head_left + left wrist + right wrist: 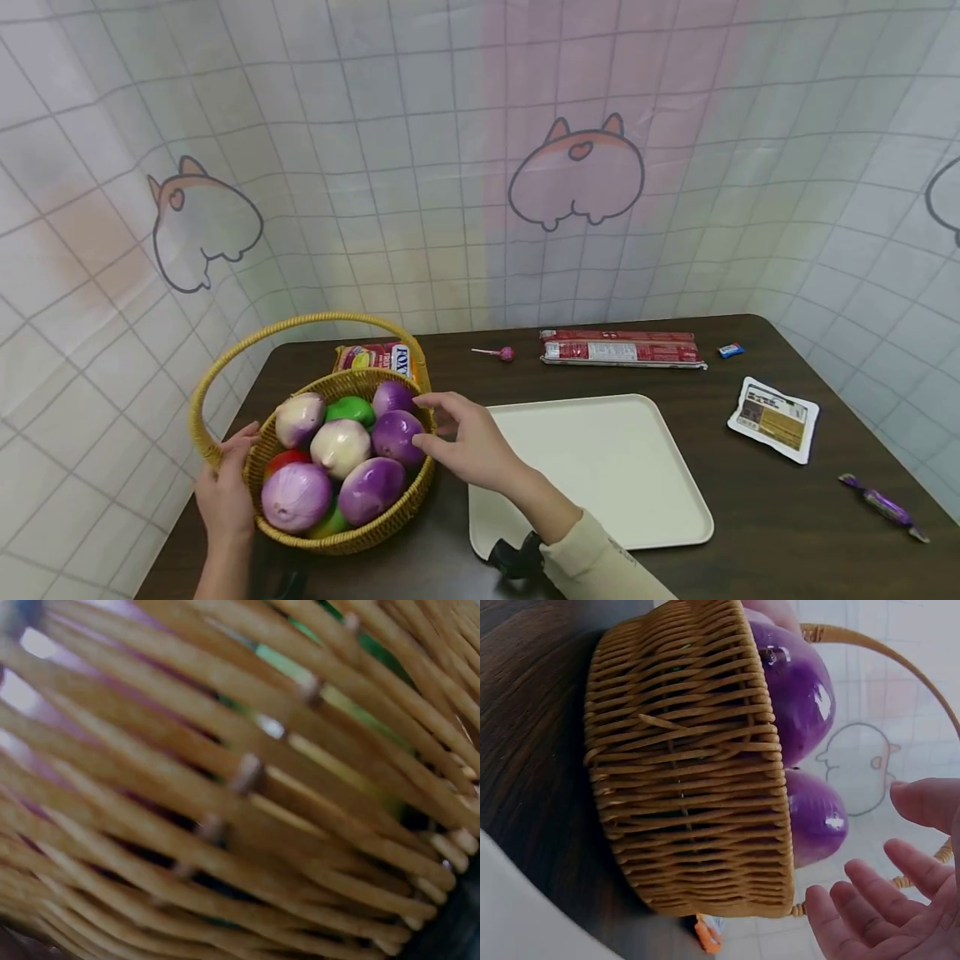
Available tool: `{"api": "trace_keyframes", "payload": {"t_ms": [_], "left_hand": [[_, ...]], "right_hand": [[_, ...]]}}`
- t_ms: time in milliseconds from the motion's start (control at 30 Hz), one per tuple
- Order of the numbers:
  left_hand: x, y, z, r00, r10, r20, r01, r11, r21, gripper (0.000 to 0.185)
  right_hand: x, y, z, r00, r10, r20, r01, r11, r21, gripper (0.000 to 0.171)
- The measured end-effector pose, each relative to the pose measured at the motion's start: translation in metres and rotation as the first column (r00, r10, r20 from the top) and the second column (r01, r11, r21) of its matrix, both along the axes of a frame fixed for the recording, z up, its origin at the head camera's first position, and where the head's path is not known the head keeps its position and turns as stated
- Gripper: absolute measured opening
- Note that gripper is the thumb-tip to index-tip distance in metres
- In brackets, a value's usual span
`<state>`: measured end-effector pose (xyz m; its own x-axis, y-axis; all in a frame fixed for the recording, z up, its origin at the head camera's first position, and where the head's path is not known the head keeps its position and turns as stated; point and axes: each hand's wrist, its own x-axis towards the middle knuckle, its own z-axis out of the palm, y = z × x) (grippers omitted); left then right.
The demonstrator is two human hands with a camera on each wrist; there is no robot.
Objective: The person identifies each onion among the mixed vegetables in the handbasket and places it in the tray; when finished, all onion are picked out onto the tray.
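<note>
Dark table (750, 533), basket (390, 521) near left edge

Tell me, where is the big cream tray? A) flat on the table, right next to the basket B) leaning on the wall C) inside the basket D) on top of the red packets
A. The cream tray lies flat on the dark table, with nothing on it, beside the wicker basket of purple onions, under the right hand.
</note>
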<state>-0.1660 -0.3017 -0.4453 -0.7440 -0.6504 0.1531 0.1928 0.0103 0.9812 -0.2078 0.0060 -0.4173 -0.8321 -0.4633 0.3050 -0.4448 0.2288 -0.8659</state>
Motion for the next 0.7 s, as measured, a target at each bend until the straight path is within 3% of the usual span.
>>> {"api": "trace_keyframes", "payload": {"t_ms": [100, 400, 700], "left_hand": [[0.001, 0.0, -0.005, 0.999, 0.039, -0.011, -0.039, 0.998, -0.042, 0.031], [0.003, 0.002, -0.024, 0.98, 0.13, -0.149, -0.145, 0.985, -0.098, 0.015], [0.008, 0.009, -0.018, 0.959, 0.116, -0.258, -0.188, 0.943, -0.274, 0.012]], "right_hand": [[-0.002, -0.008, 0.002, 1.0, 0.007, 0.024, -0.006, 1.0, -0.004, 0.047], [0.0, -0.016, -0.003, 1.0, 0.003, 0.026, -0.004, 0.999, 0.04, 0.049], [0.0, -0.013, -0.011, 0.997, -0.03, -0.073, 0.043, 0.981, 0.191, 0.055]]}}
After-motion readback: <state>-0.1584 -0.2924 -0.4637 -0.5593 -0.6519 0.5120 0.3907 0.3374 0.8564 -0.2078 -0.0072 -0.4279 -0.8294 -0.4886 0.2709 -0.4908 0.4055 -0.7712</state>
